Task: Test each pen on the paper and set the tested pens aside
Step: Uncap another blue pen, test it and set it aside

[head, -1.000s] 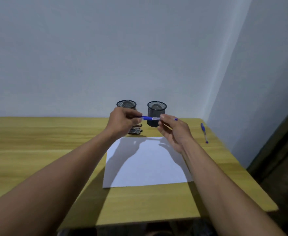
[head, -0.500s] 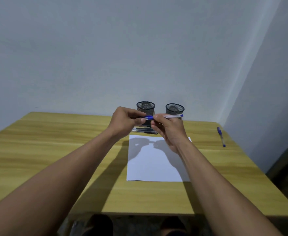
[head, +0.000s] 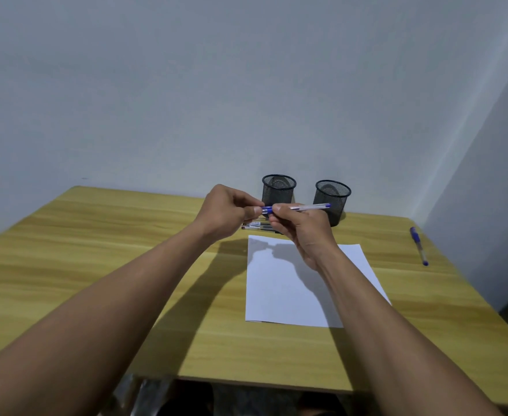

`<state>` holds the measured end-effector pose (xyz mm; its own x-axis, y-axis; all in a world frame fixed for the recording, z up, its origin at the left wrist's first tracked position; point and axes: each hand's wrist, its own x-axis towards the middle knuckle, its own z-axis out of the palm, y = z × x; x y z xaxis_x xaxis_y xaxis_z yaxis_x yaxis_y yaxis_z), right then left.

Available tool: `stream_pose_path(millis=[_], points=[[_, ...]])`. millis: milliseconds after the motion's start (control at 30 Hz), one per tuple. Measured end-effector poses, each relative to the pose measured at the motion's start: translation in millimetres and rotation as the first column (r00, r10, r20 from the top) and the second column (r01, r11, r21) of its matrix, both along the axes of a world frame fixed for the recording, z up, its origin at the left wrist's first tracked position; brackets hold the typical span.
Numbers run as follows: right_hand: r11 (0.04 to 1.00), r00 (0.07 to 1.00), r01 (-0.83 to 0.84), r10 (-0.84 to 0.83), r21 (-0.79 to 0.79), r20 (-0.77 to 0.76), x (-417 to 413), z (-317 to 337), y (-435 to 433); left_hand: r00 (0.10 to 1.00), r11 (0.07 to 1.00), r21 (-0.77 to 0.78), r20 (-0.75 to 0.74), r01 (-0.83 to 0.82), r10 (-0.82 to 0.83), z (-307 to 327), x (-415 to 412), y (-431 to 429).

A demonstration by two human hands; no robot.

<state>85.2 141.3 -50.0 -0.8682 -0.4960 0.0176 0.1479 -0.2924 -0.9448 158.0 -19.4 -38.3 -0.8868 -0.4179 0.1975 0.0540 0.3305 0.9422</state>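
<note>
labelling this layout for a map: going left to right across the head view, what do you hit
left hand, left mesh cup, right mesh cup, blue pen lying by the table's right edge

I see both bare forearms reaching forward and converging. My left grip (head: 228, 213) is curled, thumb and forefinger pinching the blue end of a pen (head: 306, 207). My right grip (head: 303, 232) pinches the barrel beside it, palm facing me.
</note>
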Motion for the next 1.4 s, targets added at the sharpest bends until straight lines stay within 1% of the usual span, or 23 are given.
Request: stream_pose_path(millis=[33, 167, 267, 333, 400, 467, 533, 600, 667, 733, 800, 867, 1000, 1067, 1133, 1233, 1333, 1400], points=[[1.0, 1.0, -0.002, 0.002, -0.005, 0.008, 0, -2, -3, 1.0, 1.0, 0.002, 0.007, -0.007, 0.007, -1, 1, -1], [1.0, 0.999, -0.002, 0.003, -0.017, 0.036, 0, -8, -11, 0.998, 0.991, 0.128, 0.067, -0.021, 0.012, -3, 3, -8], [1.0, 1.0, -0.01, 0.01, -0.004, 0.022, 1, -12, -16, 0.994, 0.99, 0.143, 0.107, -0.018, 0.002, -1, 3, -9], [1.0, 1.0, -0.001, 0.001, 0.015, -0.021, -3, -11, -15, 0.99, 0.978, 0.193, 0.135, -0.075, 0.049, -3, 5, -19], [0.999, 0.999, 0.039, -0.039, 0.013, -0.034, -15, -9, -7, 0.976, 0.96, 0.214, 0.166, -0.178, 0.144, -10, 11, -39], [0.997, 0.997, 0.061, -0.058, 0.046, -0.055, -24, -11, 3, 0.963, 0.97, 0.129, 0.206, -0.205, 0.176, -21, 18, -57], [0.992, 0.995, 0.042, -0.031, 0.121, -0.097, -24, -18, 4, 0.959, 0.985, 0.026, 0.233, -0.171, 0.161, -29, 22, -57], [0.979, 0.991, 0.034, -0.006, 0.199, -0.135, -18, -28, -5, 0.954, 0.982, -0.082, 0.237, -0.17, 0.185, -36, 14, -48], [0.967, 0.987, 0.057, -0.017, 0.248, -0.159, -12, -37, -13, 0.94, 0.956, -0.202, 0.224, -0.214, 0.258, -43, 3, -38], [0.963, 0.987, 0.089, -0.051, 0.254, -0.151, -9, -47, -16, 0.929, 0.925, -0.296, 0.209, -0.236, 0.304, -52, -6, -34], [0.965, 0.989, 0.099, -0.07, 0.243, -0.127, -7, -56, -17, 0.919, 0.898, -0.38, 0.227, -0.223, 0.324, -63, -15, -34], [0.962, 0.991, 0.101, -0.074, 0.252, -0.115, -6, -64, -18, 0.908, 0.872, -0.43, 0.227, -0.232, 0.353, -71, -20, -33], [0.956, 0.988, 0.088, -0.047, 0.28, -0.15, -5, -71, -17, 0.915, 0.865, -0.451, 0.212, -0.219, 0.342, -76, -20, -30], [0.952, 0.982, 0.088, -0.034, 0.293, -0.184, -4, -73, -17, 0.914, 0.842, -0.496, 0.202, -0.213, 0.351, -77, -12, -26], [0.935, 0.972, 0.113, -0.033, 0.335, -0.235, -3, -74, -16, 0.927, 0.808, -0.554, 0.162, -0.198, 0.338, -78, 1, -18], [0.909, 0.953, 0.157, -0.037, 0.386, -0.301, -2, -76, -15, 0.956, 0.753, -0.646, 0.123, -0.126, 0.266, -84, 23, -7], [0.9, 0.945, 0.18, -0.046, 0.397, -0.323, -2, -78, -15, 0.96, 0.682, -0.73, 0.169, -0.03, 0.224, -93, 35, -2], [0.902, 0.943, 0.176, -0.04, 0.395, -0.329, -2, -79, -15, 0.951, 0.66, -0.751, 0.208, 0.005, 0.23, -99, 38, -1]])
